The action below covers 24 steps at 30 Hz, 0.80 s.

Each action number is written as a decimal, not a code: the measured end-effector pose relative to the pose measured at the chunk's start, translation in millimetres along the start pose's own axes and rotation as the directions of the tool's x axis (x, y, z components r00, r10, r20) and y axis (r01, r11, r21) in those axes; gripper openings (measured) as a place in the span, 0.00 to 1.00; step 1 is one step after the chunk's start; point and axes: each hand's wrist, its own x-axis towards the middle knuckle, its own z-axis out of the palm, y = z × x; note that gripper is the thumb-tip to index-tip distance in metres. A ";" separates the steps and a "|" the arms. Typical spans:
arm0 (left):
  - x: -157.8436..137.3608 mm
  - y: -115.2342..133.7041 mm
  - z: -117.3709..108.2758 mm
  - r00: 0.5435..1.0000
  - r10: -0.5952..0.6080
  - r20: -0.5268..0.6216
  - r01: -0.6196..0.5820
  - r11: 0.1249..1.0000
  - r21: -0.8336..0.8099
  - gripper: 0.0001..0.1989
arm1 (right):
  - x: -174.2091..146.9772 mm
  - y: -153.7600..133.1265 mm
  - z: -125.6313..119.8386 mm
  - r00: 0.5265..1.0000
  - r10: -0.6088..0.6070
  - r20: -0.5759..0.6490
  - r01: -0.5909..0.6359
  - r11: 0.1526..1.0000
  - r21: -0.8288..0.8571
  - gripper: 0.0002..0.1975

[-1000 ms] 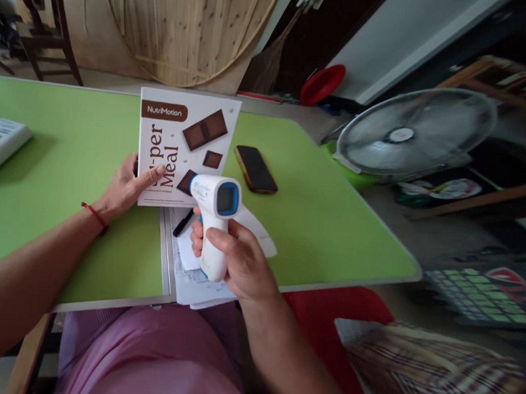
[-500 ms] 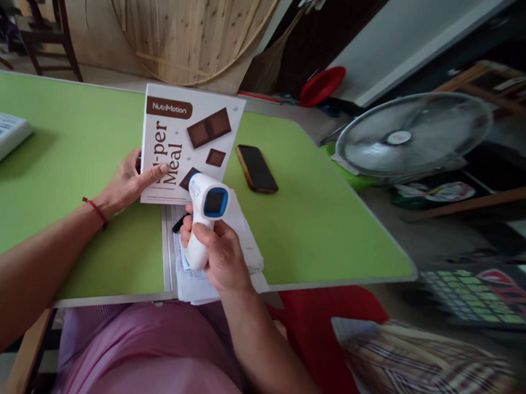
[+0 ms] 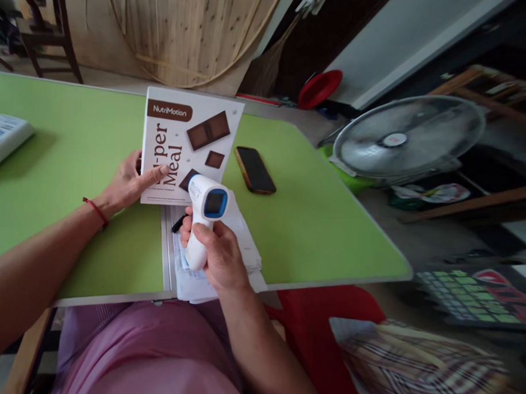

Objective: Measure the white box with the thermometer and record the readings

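Observation:
A white box with brown chocolate pictures and the word NutriMotion stands upright, its front tilted toward me. My left hand grips its lower left edge, thumb across the front and the other fingers hidden behind. In my right hand is a white infrared thermometer with a blue-rimmed dark screen facing me. Its front end overlaps the box's lower right corner in view; whether they touch I cannot tell. Beneath the right hand lie white papers and a black pen.
A dark phone lies on the green table, right of the box. At the far left is a white box-like object. Beyond the right edge stand a fan and a red basin; a plaid cloth is lower right.
Both hands, the box and the thermometer hold nearly the same places. The view has shifted very slightly.

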 end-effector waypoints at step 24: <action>7.0 -6.9 -11.2 0.999 -0.009 0.042 0.002 0.990 0.143 0.23 | -1.5 1.3 0.9 0.998 0.056 -0.006 -0.056 0.998 0.003 0.11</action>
